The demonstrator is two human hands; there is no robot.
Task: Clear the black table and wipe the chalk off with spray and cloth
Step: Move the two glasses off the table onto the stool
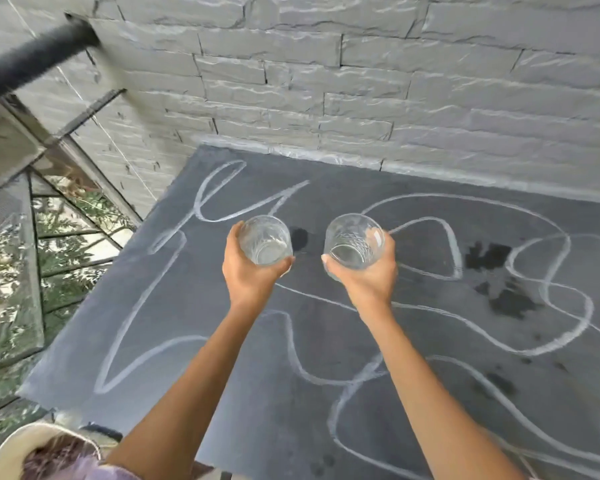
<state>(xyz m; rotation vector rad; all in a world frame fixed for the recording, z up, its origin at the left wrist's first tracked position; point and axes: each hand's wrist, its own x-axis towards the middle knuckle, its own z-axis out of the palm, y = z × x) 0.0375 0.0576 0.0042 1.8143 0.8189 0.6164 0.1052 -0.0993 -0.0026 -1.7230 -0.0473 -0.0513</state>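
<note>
Gripping cut-glass tumblers (pixel 264 242) over chalk-scrawled slate (pixel 187 306)

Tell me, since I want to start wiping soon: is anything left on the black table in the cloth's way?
Nothing visible. The left hand and right hand each hold a glass above the black table; only chalk lines and dark wet patches remain. No cloth or spray is in view.

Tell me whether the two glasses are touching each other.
Apart. The head view shows the glass in the left hand and the glass in the right hand with a clear strip of black table between them.
</note>
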